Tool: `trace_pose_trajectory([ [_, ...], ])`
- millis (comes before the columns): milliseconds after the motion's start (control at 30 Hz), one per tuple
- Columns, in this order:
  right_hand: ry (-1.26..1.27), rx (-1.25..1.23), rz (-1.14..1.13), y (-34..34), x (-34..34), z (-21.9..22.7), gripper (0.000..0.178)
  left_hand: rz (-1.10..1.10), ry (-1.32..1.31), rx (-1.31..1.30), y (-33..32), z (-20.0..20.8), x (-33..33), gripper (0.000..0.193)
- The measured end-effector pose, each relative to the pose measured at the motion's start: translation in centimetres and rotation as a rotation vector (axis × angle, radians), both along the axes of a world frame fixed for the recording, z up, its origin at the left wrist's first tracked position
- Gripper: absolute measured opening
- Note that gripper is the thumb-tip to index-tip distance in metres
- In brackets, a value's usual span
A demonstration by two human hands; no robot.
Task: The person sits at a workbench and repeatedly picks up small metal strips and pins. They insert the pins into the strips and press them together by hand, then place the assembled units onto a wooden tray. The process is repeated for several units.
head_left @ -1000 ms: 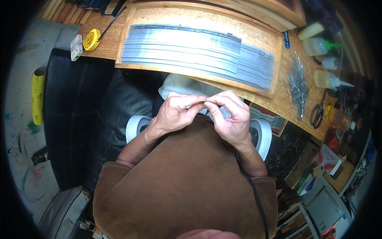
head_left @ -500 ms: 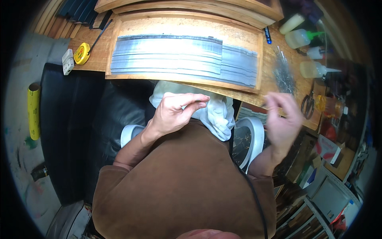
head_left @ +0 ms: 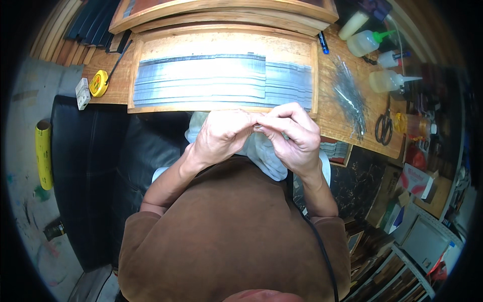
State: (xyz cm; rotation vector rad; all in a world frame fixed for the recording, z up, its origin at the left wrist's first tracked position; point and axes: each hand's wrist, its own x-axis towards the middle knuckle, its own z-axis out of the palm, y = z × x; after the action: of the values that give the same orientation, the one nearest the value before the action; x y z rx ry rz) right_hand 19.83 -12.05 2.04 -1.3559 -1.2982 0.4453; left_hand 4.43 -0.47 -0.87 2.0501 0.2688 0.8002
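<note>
My left hand (head_left: 224, 135) and my right hand (head_left: 296, 137) meet fingertip to fingertip above my lap, just off the table's near edge. Both are closed in a pinch. Whatever sits between the fingertips is too small and too covered to name. Beyond them lies a shallow wooden tray (head_left: 132, 83), holding overlapping rows of thin grey strips (head_left: 201, 78). To the right of the tray a loose heap of fine, dark, wire-like pieces (head_left: 348, 95) is spread on the wooden table (head_left: 329, 123). A white cloth (head_left: 266, 158) rests on my lap under the hands.
Right of the heap are black scissors (head_left: 384, 128), squeeze bottles (head_left: 363, 44) and a blue marker (head_left: 323, 43). A yellow tape measure (head_left: 99, 83) lies left of the tray. More wooden frames (head_left: 221, 17) are stacked behind it. A black cushioned seat (head_left: 85, 166) stands to the left.
My right hand has swung left from beside the wire-like heap and now touches my left hand's fingertips. The left hand keeps its pinch. The whole view has shifted slightly.
</note>
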Motion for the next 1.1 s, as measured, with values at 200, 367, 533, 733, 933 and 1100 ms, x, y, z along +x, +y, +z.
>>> trace_pose_trajectory([
  [200,-0.143,0.04,0.031,0.8,1.0,0.0,0.025,-0.04,-0.016,-0.091,0.5,-1.0,0.3,0.024],
  [367,-0.023,-0.047,-0.074,0.0,-0.6,0.2,0.018,-0.142,0.099,-0.371,0.2,0.5,-0.5,0.018],
  [533,0.713,-0.454,-0.004,-4.2,-2.9,-3.3,0.012,-0.412,0.504,-1.058,-1.0,0.0,-2.0,0.012],
  [733,1.195,-0.494,0.006,-3.1,-2.1,-9.2,0.017,-0.318,0.458,-1.39,-0.5,-5.6,-1.1,0.014],
  [933,0.923,-0.456,-0.077,-2.8,-3.2,-8.6,0.013,-0.273,0.467,-1.069,-0.7,-4.7,-1.4,0.012],
  [1100,0.176,-0.218,-0.056,-3.4,-3.9,-3.7,0.018,-0.15,0.158,-0.294,-2.1,-3.1,-3.3,0.007],
])
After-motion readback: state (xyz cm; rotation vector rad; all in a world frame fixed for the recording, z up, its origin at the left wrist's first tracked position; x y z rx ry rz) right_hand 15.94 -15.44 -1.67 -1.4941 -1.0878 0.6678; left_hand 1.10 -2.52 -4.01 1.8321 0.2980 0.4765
